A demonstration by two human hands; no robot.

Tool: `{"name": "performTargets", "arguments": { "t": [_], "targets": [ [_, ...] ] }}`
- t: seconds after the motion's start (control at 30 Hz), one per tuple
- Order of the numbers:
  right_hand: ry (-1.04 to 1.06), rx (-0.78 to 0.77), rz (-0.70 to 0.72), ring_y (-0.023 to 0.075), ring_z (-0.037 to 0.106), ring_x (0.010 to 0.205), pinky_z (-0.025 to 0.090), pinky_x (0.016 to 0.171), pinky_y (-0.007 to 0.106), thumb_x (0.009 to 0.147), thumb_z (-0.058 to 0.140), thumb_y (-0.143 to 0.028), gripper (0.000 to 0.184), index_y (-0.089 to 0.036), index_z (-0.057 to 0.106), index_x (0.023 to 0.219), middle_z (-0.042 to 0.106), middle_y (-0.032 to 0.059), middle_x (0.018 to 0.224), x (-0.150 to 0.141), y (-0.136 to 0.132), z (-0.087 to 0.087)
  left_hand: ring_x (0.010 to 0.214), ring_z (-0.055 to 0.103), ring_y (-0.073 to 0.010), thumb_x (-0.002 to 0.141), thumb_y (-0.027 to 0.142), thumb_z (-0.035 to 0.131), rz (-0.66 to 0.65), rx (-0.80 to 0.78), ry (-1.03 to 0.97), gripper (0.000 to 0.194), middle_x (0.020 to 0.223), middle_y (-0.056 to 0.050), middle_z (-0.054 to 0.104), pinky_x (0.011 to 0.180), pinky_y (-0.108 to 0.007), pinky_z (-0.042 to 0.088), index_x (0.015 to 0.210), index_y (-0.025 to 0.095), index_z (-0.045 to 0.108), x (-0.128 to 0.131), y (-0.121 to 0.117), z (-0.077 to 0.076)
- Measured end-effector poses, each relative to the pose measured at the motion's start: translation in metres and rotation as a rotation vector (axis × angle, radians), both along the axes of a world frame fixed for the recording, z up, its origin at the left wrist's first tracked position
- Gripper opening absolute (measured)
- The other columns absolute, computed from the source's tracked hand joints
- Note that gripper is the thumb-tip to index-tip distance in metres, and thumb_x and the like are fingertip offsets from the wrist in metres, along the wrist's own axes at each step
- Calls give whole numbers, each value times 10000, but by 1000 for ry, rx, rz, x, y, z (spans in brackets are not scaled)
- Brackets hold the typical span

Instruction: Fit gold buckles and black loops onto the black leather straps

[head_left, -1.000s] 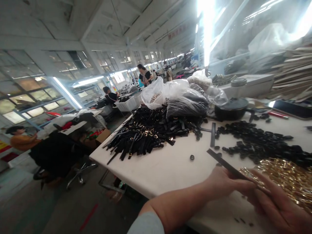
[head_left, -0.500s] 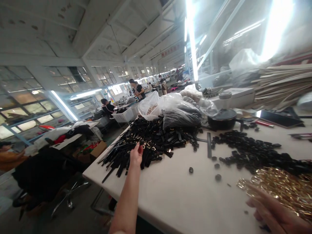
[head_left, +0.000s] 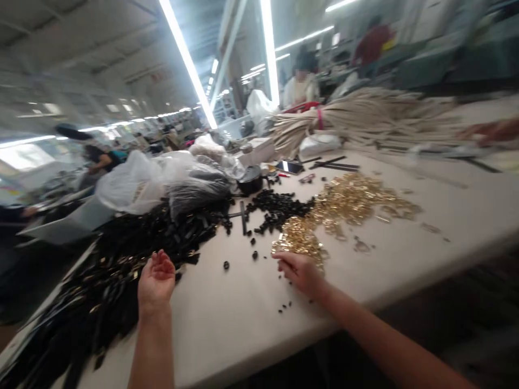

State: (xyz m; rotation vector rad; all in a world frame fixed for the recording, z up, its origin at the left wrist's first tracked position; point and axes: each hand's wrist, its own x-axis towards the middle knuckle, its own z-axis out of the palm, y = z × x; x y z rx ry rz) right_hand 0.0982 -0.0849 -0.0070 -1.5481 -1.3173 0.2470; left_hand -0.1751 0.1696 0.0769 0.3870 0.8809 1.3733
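My left hand [head_left: 157,278] is palm up beside a heap of black straps [head_left: 117,286] with gold buckles on them. Its fingers curl loosely, and I see nothing held in them. My right hand [head_left: 299,272] reaches to the near edge of a pile of loose gold buckles [head_left: 298,236]. The index finger stretches out to the metal pieces, while the other fingers are bent beneath and partly hidden. Small black loops [head_left: 279,208] lie in a pile behind the gold one. Motion blurs parts of the view.
Plastic bags [head_left: 194,181] stand behind the straps, near a round black container [head_left: 250,181]. A phone [head_left: 290,166] and a bundle of beige strips [head_left: 365,116] lie farther back on the table [head_left: 219,324]. Another person's hand [head_left: 492,131] is at the far right.
The view has swung right, bringing more of the gold pile into sight. My left hand has come away from the strap buckles and turned palm up. My right hand is now at the gold pile's near edge.
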Motion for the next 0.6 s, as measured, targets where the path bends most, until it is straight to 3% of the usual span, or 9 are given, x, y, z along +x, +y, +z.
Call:
{"name": "performTargets", "arguments": {
  "t": [0.07, 0.17, 0.27, 0.37, 0.43, 0.5, 0.6],
  "targets": [
    [5, 53, -3, 151, 698, 751, 550, 742, 270, 905, 491, -229, 261, -201, 690, 1073, 743, 48, 898, -2, 1, -1, 634, 664, -77, 899, 132, 489, -165, 28, 23, 130, 792, -10, 696, 521, -135, 534, 915, 153, 617, 47, -20, -5],
    [60, 110, -32, 125, 676, 671, 536, 688, 237, 915, 496, -219, 251, -195, 695, 1065, 726, 21, 793, -4, 0, 2, 656, 672, -89, 841, 163, 581, -401, 122, 106, 174, 867, -18, 721, 537, -151, 527, 995, 197, 655, 110, -61, -15],
    [63, 123, -84, 116, 676, 686, 536, 697, 230, 934, 494, -245, 251, -199, 696, 1074, 731, 22, 835, 4, -10, 8, 684, 678, -98, 767, 194, 681, -528, 229, 179, 337, 928, -22, 727, 570, -166, 516, 1097, 250, 644, 152, -98, -30],
    [-42, 83, -222, 149, 691, 845, 535, 797, 275, 921, 533, -258, 217, -218, 708, 1044, 743, 37, 976, 32, -25, 17, 673, 675, -102, 735, 193, 713, -577, 197, 211, 389, 918, -32, 727, 563, -171, 496, 1113, 243, 638, 170, -116, -45],
    [-81, 1, -342, 151, 686, 815, 536, 771, 286, 911, 538, -228, 212, -222, 710, 1034, 747, 35, 966, 57, -31, 24, 655, 671, -102, 728, 185, 715, -591, 153, 214, 374, 900, -36, 726, 548, -172, 484, 1093, 226, 644, 171, -118, -49],
    [-142, -126, -408, 155, 678, 799, 530, 752, 293, 901, 547, -213, 214, -219, 709, 1041, 745, 37, 973, 77, -30, 33, 650, 667, -95, 735, 177, 704, -547, 139, 194, 349, 884, -30, 724, 556, -169, 481, 1077, 218, 646, 168, -113, -50],
    [-287, -299, -382, 166, 666, 833, 508, 763, 295, 912, 546, -251, 225, -222, 703, 1069, 734, 36, 1013, 90, -13, 49, 653, 661, -79, 766, 172, 662, -415, 141, 151, 287, 865, -19, 719, 580, -161, 475, 1050, 213, 645, 162, -101, -47]
  ]
}}
